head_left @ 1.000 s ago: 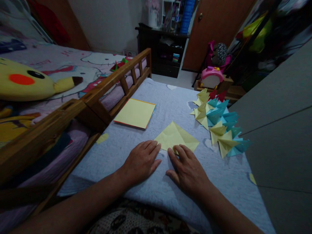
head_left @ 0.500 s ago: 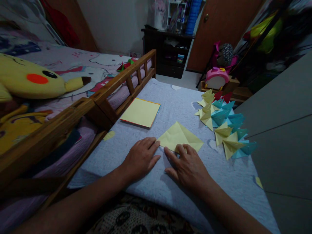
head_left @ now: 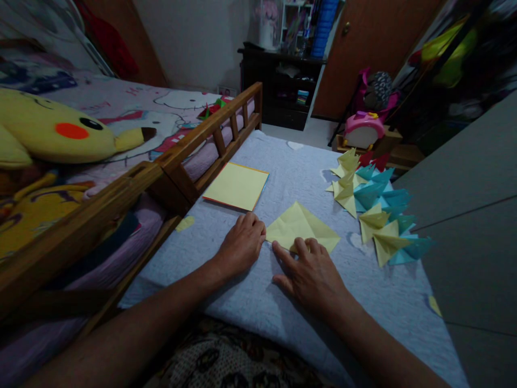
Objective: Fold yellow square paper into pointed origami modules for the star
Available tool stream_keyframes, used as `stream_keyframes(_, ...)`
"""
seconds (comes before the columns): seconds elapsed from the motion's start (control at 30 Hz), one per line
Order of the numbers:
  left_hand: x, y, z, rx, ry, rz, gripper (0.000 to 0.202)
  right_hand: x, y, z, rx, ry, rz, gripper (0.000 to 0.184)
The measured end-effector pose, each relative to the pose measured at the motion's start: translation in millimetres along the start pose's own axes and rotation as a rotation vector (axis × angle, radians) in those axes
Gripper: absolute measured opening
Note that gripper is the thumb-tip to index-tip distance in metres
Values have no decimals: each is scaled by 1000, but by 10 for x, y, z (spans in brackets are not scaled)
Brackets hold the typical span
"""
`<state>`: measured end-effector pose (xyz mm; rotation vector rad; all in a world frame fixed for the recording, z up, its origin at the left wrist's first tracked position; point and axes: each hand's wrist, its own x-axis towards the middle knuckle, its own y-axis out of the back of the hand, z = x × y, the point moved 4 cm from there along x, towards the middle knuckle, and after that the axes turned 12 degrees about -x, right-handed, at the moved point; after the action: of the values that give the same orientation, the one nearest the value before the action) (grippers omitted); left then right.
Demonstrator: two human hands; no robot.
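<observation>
Yellow folded paper sheet lies mid-blanket, its near edge under the flat, open-fingered right hand. The left hand curls at its left corner, grasp unclear. Beyond, a flat yellow paper stack lies near the pale blue blanket's left edge, and folded yellow and teal paper pieces line the right.

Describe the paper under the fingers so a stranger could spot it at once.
On the pale blue quilt beside the wooden bed rail, find the yellow sheet where the left hand and right hand meet. Unlike the flat square stack behind it and the pointed folded pieces to its right, it lies alone, cornerwise, with creases.
</observation>
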<state>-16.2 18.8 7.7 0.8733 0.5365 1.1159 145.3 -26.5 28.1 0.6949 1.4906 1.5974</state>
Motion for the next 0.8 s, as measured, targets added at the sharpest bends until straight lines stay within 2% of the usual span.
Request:
stream_keyframes(0.2, 2, -29, -11, 71, -9, -4, 17, 34, 25, -23, -16, 5, 10, 64)
stream_keyframes(0.43, -24, -54, -22, 96, -55, 56, 21, 91, 56, -53, -40, -2, 25, 63)
stream_keyframes(0.8, -109, -45, -84, 166, -19, 57, 20, 168, 146, -119, -38, -40, -43, 67)
